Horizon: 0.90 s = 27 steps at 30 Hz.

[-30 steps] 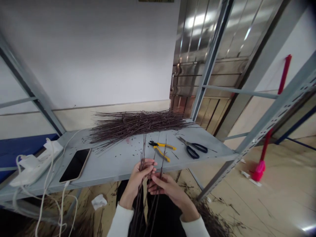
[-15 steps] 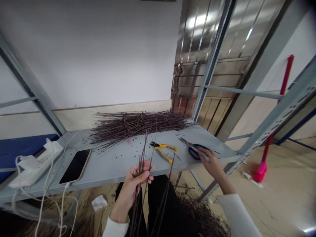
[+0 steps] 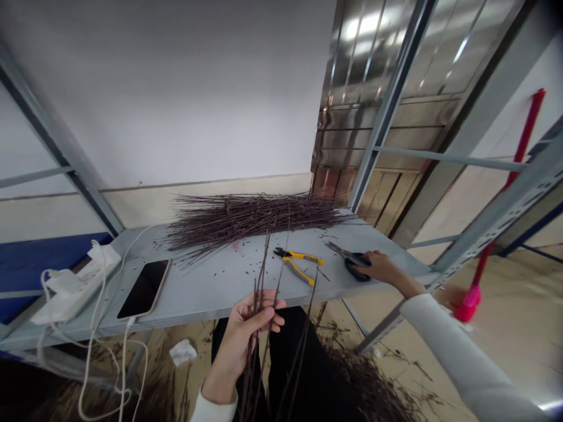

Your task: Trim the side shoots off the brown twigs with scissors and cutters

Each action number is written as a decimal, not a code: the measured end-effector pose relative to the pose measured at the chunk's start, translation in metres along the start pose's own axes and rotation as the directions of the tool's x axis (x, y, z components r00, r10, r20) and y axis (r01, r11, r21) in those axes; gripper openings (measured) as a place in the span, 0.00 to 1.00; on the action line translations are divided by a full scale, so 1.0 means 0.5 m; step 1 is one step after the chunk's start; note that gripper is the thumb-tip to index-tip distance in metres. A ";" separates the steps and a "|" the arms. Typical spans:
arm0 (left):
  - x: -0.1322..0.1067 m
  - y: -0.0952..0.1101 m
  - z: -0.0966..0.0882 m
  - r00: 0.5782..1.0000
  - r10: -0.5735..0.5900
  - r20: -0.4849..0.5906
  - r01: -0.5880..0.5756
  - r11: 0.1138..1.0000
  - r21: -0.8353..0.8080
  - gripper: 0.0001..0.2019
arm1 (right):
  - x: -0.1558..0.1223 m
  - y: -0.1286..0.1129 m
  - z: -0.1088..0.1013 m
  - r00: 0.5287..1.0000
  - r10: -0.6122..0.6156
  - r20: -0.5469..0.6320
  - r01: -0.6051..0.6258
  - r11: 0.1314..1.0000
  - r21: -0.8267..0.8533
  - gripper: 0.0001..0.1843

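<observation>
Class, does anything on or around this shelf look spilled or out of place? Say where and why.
A crumpled white scrap lies on the floor below the shelf, like dropped litter. Loose twigs are strewn there too, unlike the stacked pile on the shelf. Dark bits speckle the shelf.

I see bare shelf (image 3: 202, 293) to reach across between the phone (image 3: 144, 289) and the left hand's (image 3: 254, 321) raised twigs (image 3: 248, 364); a twig heap (image 3: 259, 218) bars the back, pliers (image 3: 303, 256) the stretch toward the scissors (image 3: 346, 254).
</observation>
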State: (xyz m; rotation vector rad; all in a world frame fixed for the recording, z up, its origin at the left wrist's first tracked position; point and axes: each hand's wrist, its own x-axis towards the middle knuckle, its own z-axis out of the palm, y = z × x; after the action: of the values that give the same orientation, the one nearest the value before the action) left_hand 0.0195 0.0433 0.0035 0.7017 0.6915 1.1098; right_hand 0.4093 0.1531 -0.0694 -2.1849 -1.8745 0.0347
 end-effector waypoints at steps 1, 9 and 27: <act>0.001 0.001 -0.001 1.000 0.003 -0.003 -0.003 1.000 0.002 0.17 | -0.001 0.000 -0.007 1.000 -0.003 0.026 0.003 1.000 -0.012 0.16; -0.004 0.003 -0.001 0.996 0.065 -0.062 -0.063 0.998 0.029 0.17 | -0.029 0.018 -0.086 0.993 0.101 -0.061 -0.104 0.993 -0.049 0.17; -0.008 -0.007 0.013 0.991 0.072 -0.114 -0.065 0.996 0.067 0.18 | -0.273 -0.323 -0.210 0.733 -0.577 0.360 0.286 0.742 0.606 0.14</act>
State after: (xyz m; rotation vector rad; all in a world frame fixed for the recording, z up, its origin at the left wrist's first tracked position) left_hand 0.0251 0.0376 0.0052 0.7229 0.8102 1.2033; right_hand 0.2497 0.0224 0.0457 -1.3764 -2.2811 1.0281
